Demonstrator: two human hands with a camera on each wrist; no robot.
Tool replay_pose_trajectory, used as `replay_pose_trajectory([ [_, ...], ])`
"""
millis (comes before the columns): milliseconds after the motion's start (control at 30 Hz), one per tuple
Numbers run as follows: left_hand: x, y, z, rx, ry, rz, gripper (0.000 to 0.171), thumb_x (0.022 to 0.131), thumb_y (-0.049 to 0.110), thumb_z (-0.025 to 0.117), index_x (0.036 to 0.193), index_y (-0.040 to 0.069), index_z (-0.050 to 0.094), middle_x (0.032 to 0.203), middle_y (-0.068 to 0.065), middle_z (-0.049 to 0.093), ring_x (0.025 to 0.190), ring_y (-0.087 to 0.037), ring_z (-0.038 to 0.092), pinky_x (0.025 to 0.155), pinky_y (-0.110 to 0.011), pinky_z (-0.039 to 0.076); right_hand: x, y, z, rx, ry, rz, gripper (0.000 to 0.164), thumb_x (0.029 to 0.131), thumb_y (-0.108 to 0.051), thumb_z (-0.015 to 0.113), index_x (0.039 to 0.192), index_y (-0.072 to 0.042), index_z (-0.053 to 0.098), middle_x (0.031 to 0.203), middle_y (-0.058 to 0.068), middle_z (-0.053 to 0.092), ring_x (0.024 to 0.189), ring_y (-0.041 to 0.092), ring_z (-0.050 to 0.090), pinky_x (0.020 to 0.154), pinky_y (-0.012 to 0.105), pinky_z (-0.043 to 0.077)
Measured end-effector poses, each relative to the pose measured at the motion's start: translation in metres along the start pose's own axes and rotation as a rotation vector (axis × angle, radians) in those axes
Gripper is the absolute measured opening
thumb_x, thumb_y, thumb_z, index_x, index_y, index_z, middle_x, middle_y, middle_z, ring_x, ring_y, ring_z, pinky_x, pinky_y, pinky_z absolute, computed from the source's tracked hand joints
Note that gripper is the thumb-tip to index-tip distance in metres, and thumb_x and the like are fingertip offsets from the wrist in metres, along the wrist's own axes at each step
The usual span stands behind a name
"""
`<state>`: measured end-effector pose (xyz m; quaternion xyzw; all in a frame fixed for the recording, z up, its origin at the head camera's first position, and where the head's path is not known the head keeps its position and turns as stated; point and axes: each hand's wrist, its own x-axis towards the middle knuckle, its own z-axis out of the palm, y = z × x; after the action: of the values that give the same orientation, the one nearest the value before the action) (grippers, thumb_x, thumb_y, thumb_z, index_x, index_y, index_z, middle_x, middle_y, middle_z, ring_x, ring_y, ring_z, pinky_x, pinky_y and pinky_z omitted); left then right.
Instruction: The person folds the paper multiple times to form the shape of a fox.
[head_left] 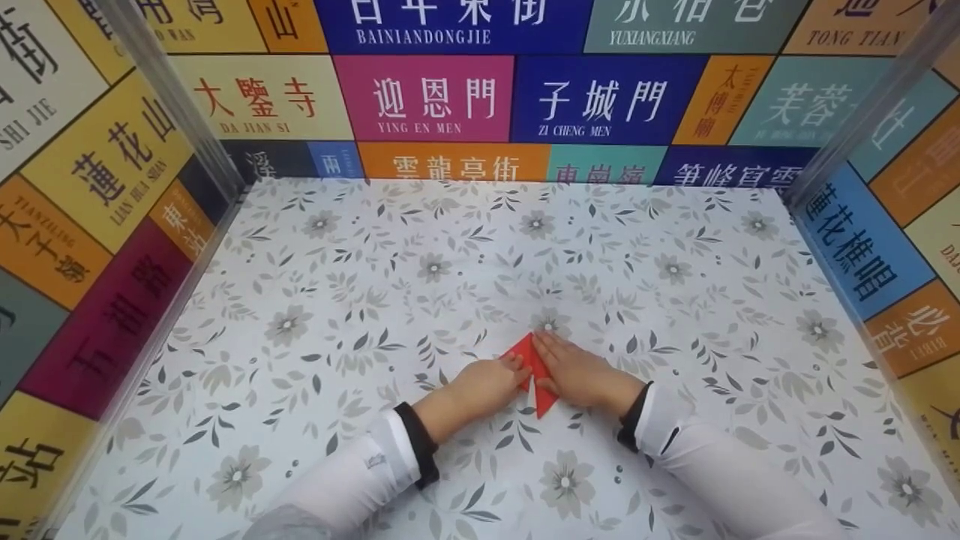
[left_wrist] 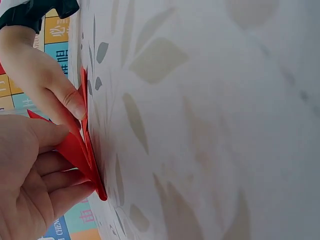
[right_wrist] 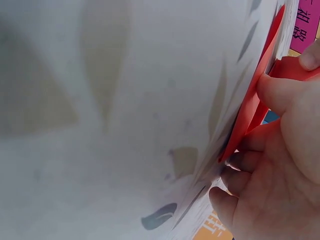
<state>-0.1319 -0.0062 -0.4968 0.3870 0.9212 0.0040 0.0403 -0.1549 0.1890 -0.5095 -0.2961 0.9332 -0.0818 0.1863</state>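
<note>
A folded sheet of red paper [head_left: 545, 403] lies on the table near the middle of the head view, its point facing away from me and a narrow slit between its two lower halves. My left hand [head_left: 486, 384] pinches its left side, thumb on one face and fingers behind a raised flap [left_wrist: 75, 151] in the left wrist view. My right hand [head_left: 583, 373] holds the right side, fingers along the slanted edge near the tip. In the right wrist view the right thumb [right_wrist: 280, 92] lies against the paper, with the index finger touching it farther along.
A white cloth with grey flowers and leaves [head_left: 420, 315] covers the table. Upright panels with coloured name blocks [head_left: 435, 97] enclose its back and both sides. Clear corner strips [head_left: 187, 112] join the panels.
</note>
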Motion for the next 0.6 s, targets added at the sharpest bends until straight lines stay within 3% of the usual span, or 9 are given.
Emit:
replay_pose_trajectory([
  [267, 0.0008, 0.0028, 0.0026, 0.06, -0.004, 0.016, 0.036, 0.094, 0.014, 0.056, 0.129, 0.012, 0.063, 0.133, -0.008, 0.061, 0.121, -0.021, 0.059, 0.081, -0.032, 0.057, 0.0009, 0.0001, -0.0003, -0.013, -0.017, 0.005, 0.068, 0.1, -0.029, 0.049, 0.152, 0.004, 0.019, 0.161, 0.019, 0.015, 0.149, 0.034, 0.014, 0.119, 0.048, 0.021],
  [600, 0.0012, 0.0075, 0.0034, 0.104, -0.019, 0.01, 0.034, 0.095, 0.016, 0.054, 0.128, 0.012, 0.064, 0.132, -0.01, 0.062, 0.12, -0.023, 0.06, 0.077, -0.033, 0.058, 0.0, 0.0008, 0.0, -0.003, -0.007, -0.01, 0.067, 0.1, -0.028, 0.049, 0.151, 0.004, 0.02, 0.161, 0.019, 0.015, 0.149, 0.035, 0.014, 0.119, 0.048, 0.021],
])
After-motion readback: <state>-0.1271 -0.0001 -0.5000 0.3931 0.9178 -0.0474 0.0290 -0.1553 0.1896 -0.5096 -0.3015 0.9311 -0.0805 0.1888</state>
